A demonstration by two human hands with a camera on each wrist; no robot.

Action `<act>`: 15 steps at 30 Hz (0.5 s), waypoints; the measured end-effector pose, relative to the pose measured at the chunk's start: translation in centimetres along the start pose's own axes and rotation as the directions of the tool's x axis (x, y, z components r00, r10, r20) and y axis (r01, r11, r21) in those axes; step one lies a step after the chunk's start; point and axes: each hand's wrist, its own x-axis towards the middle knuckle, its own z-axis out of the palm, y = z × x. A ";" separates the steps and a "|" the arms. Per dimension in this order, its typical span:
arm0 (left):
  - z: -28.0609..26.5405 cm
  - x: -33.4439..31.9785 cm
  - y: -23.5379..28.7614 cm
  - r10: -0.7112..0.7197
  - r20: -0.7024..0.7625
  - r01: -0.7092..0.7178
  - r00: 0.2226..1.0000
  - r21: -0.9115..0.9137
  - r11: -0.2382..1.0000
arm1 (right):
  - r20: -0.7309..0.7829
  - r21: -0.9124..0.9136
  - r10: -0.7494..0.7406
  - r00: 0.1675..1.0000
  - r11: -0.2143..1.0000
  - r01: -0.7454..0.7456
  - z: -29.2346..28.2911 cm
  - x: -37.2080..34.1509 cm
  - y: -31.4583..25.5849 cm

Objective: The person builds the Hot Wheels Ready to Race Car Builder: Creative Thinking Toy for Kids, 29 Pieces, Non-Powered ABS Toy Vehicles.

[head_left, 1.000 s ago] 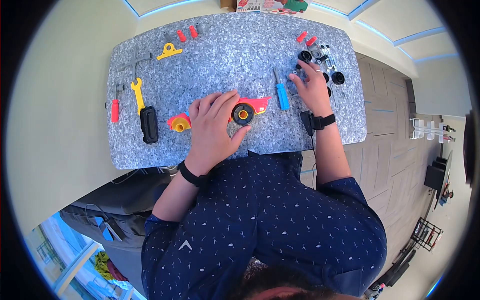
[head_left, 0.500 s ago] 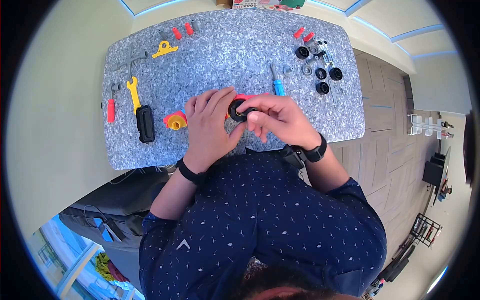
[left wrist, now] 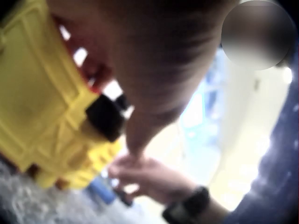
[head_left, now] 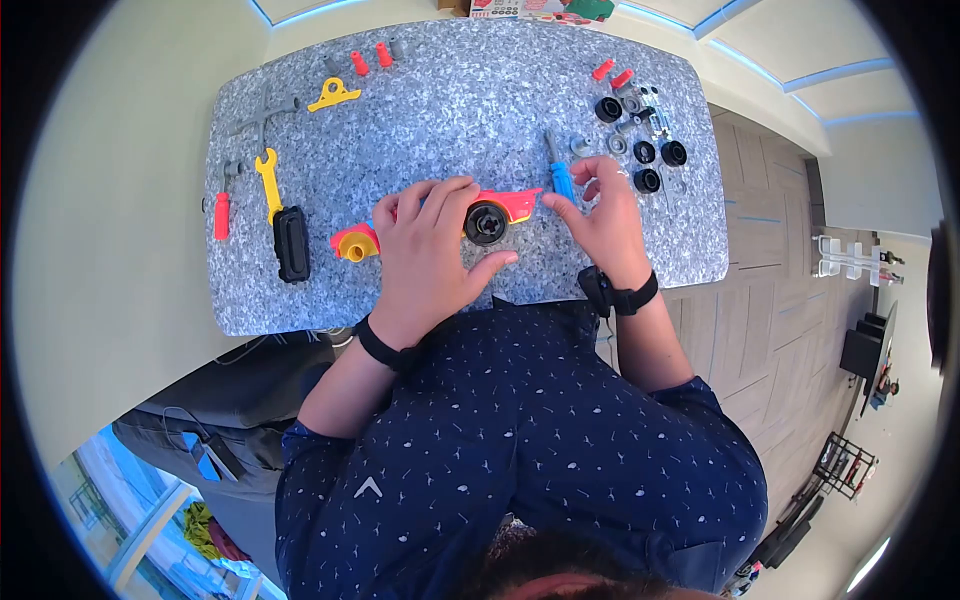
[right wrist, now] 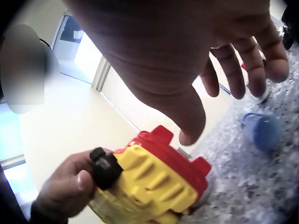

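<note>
The left hand (head_left: 425, 240) (left wrist: 159, 56) grips a red and yellow toy car (head_left: 515, 205) (right wrist: 159, 182), tilted on its side above the tabletop, with its yellow underside in the left wrist view. A black wheel (head_left: 487, 223) with a dark piece at its centre faces up beside that hand's thumb. The right hand (head_left: 610, 225) (right wrist: 177, 56) holds nothing, fingers spread in the right wrist view, just over a blue-handled screwdriver (head_left: 562, 182) (right wrist: 264, 133). A visible gap separates its fingertips from the handle in that view.
Black wheels (head_left: 674, 153) and small grey and clear parts lie at the table's right, below red pieces (head_left: 603, 69). Leftward are a yellow wrench (head_left: 268, 185), black case (head_left: 292, 245), red-handled tool (head_left: 222, 215), grey cross-shaped tool (head_left: 263, 121) and yellow piece (head_left: 333, 94).
My right hand went from the loose parts to the wheel, then away to the screwdriver. The wheel's yellow centre is now covered by a dark piece. My left hand stays on the car.
</note>
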 end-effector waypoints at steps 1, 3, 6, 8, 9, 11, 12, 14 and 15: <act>-0.1 0.2 0.1 -0.019 0.042 0.018 0.999 0.020 1.000 | 0.078 -0.052 0.081 0.994 0.996 -0.077 0.0 -0.1 0.5; 0.1 0.6 0.3 -0.023 0.105 0.018 0.994 0.053 0.998 | 0.078 -0.104 0.083 0.993 0.992 -0.075 1.1 -0.6 2.2; 0.6 1.3 0.0 0.017 0.129 -0.025 0.991 0.056 0.998 | 0.102 -0.088 0.094 0.990 0.992 -0.085 2.0 -0.5 3.8; 1.1 1.1 -0.5 0.039 0.104 -0.040 0.994 0.006 0.999 | 0.075 -0.012 0.111 0.991 0.994 -0.111 1.7 -0.1 3.9; 1.1 1.0 -0.7 0.051 0.091 -0.049 0.995 -0.029 0.998 | 0.037 0.044 0.125 0.991 0.991 -0.127 1.3 0.1 4.0; 0.7 1.2 -0.8 0.070 0.062 -0.064 0.996 -0.097 0.993 | -0.063 0.152 0.073 0.995 0.986 -0.062 0.1 0.8 3.3; 0.4 1.3 -0.8 0.071 0.046 -0.065 0.996 -0.133 0.989 | -0.050 0.319 0.091 0.995 0.945 -0.070 -0.7 1.1 3.1; -0.1 1.6 -0.5 0.073 0.017 -0.068 0.997 -0.209 0.976 | -0.017 0.619 0.123 0.992 0.780 -0.086 -2.4 1.8 2.1; -0.1 1.6 -0.6 0.063 0.003 -0.061 0.998 -0.242 0.968 | -0.043 0.656 0.074 0.996 0.754 -0.028 -3.4 2.1 0.9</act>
